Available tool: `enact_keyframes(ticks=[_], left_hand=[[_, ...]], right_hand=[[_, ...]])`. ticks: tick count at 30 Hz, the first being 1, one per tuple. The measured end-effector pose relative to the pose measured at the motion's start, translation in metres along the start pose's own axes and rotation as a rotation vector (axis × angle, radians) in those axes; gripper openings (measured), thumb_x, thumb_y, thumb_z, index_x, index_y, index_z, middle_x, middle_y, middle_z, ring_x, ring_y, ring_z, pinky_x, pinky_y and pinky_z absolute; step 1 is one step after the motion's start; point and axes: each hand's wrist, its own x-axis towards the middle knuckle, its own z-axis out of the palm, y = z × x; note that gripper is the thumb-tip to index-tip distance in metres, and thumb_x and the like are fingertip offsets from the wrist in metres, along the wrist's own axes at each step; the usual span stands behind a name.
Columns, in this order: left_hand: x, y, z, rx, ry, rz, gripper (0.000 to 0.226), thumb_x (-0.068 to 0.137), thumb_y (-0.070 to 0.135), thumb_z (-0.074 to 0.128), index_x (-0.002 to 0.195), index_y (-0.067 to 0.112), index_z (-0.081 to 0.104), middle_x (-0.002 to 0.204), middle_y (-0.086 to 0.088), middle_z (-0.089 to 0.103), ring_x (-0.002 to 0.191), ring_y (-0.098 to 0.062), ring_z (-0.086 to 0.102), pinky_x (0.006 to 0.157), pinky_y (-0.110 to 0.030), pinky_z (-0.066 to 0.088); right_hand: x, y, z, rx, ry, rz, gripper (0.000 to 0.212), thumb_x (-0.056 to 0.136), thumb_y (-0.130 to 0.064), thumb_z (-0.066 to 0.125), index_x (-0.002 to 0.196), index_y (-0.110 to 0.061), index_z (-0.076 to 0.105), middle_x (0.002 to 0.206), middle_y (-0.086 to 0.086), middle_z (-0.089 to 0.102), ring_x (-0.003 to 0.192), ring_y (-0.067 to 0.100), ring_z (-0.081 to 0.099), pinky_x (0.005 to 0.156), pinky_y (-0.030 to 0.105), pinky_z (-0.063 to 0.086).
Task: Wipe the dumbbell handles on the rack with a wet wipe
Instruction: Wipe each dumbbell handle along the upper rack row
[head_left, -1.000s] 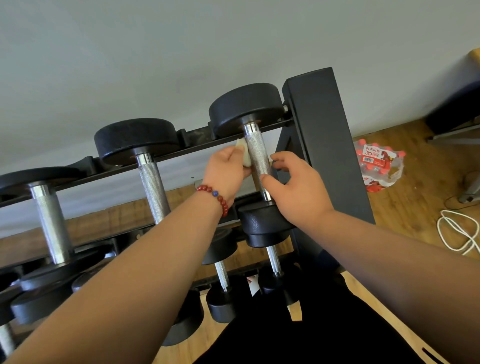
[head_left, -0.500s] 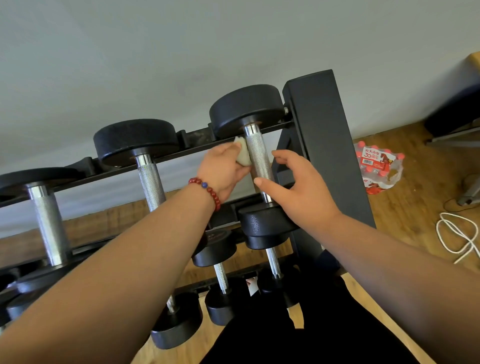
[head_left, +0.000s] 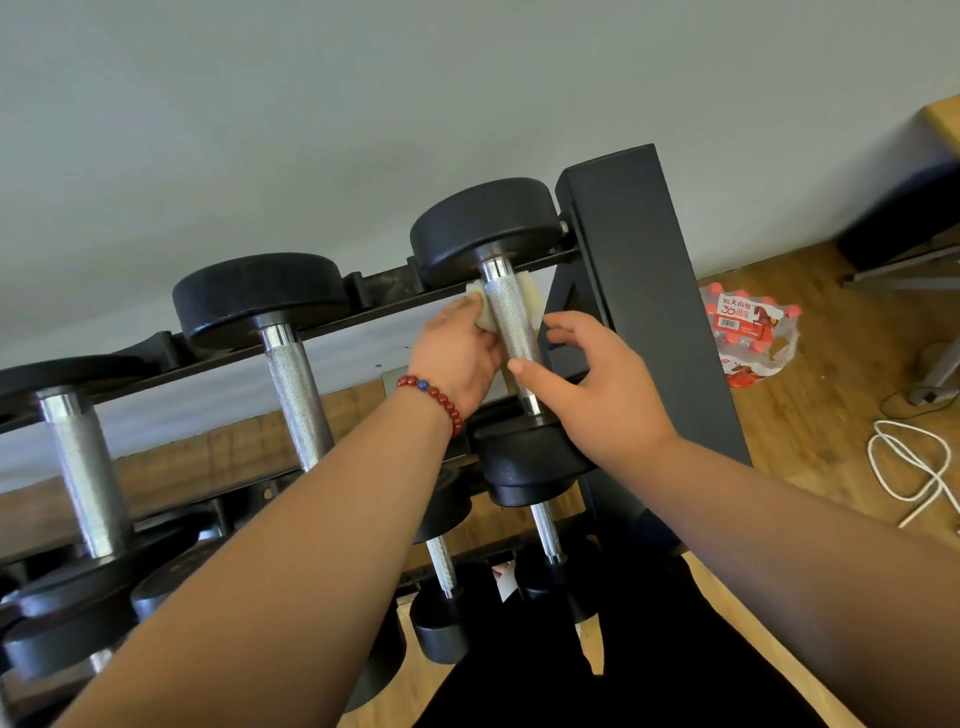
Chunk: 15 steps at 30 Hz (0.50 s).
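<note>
Wipe (head_left: 482, 314) is wrapping behind the top of the rightmost handle (head_left: 511, 328) on the upper tier of the rack (head_left: 623, 260). Left hand (head_left: 457, 358) is pinching the wipe against the steel; right hand (head_left: 597, 387) is hovering loosely spread, thumb touching the handle, holding nothing.

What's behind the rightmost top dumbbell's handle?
The wet wipe, held by the left hand, shows either side of the handle; its middle is covered.
</note>
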Motion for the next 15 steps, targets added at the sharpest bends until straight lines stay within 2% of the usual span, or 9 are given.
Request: enact_keyframes(ticks=[2,4,6,10,13,15], left_hand=[[-0.006,-0.012,-0.007,0.031,-0.005,-0.031,0.040,0.104,0.023,0.038,0.139,0.005,0.045,0.128,-0.020,0.060,0.114,-0.029,0.063,0.101,-0.045,0.049],[-0.009,-0.016,-0.009,0.051,-0.018,-0.021,0.040,0.105,0.023,0.037,0.138,0.003,0.045,0.128,-0.021,0.060,0.115,-0.030,0.062,0.102,-0.045,0.048],[-0.004,-0.009,-0.006,0.026,-0.027,0.004,0.038,0.105,0.021,0.037,0.137,0.003,0.046,0.128,-0.021,0.060,0.115,-0.030,0.062,0.101,-0.046,0.049],[0.005,0.004,0.002,-0.059,-0.002,0.024,0.036,0.105,0.021,0.037,0.134,0.004,0.049,0.128,-0.021,0.060,0.115,-0.030,0.062,0.096,-0.043,0.052],[-0.004,-0.002,-0.001,-0.018,-0.064,-0.029,0.037,0.105,0.025,0.033,0.132,0.007,0.051,0.117,-0.015,0.065,0.099,-0.021,0.066,0.087,-0.035,0.055],[-0.001,-0.001,-0.002,-0.025,-0.090,-0.034,0.033,0.106,0.025,0.032,0.125,0.009,0.054,0.108,-0.013,0.067,0.091,-0.019,0.067,0.080,-0.033,0.057]], right_hand=[[0.000,-0.002,0.000,0.010,0.007,-0.012,0.035,0.083,-0.042,0.069,0.113,-0.040,0.051,0.107,-0.023,0.054,0.104,-0.006,0.049,0.076,0.001,0.035],[0.000,-0.002,-0.001,0.015,0.023,-0.025,0.030,0.084,-0.040,0.070,0.106,-0.044,0.049,0.102,-0.025,0.055,0.101,-0.009,0.050,0.075,-0.002,0.035],[0.000,-0.001,0.000,0.009,0.020,-0.022,0.033,0.084,-0.041,0.069,0.110,-0.040,0.050,0.104,-0.022,0.056,0.102,-0.006,0.051,0.077,0.001,0.036],[0.000,0.003,0.000,0.004,0.002,0.011,0.054,0.084,-0.045,0.069,0.132,-0.028,0.051,0.123,-0.011,0.056,0.116,0.002,0.049,0.088,0.014,0.036],[0.000,0.002,0.000,0.016,0.003,-0.005,0.048,0.083,-0.043,0.069,0.126,-0.028,0.053,0.118,-0.012,0.057,0.113,0.002,0.050,0.083,0.008,0.035],[0.000,0.003,0.000,0.014,0.008,-0.006,0.047,0.083,-0.043,0.069,0.125,-0.027,0.054,0.118,-0.012,0.057,0.113,0.002,0.050,0.087,0.010,0.037]])
